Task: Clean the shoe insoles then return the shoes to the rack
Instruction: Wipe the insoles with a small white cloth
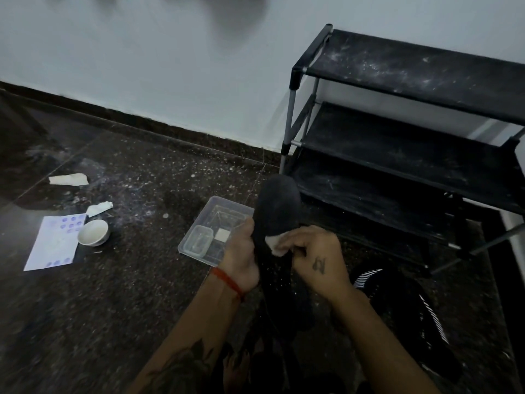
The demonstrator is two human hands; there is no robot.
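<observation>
Dim room; pale wall (159,69); speckled floor (85,308)

Rack (412,155) cut off at right edge — insole's (277,206) lower part hidden behind hands.

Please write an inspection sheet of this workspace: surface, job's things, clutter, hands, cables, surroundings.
Surface: dark speckled floor, dusted with white specks.
Job's things: black insole held upright; white pad against it; rack, shelves dusty, no shoes seen on them; striped shoe on the floor.
Clutter: clear tray, bowl, paper sheet, two crumpled tissues.
Hands: left hand grips the insole; right hand pinches the pad.
Cables: nothing seen.
Surroundings: white wall, dark skirting.
</observation>
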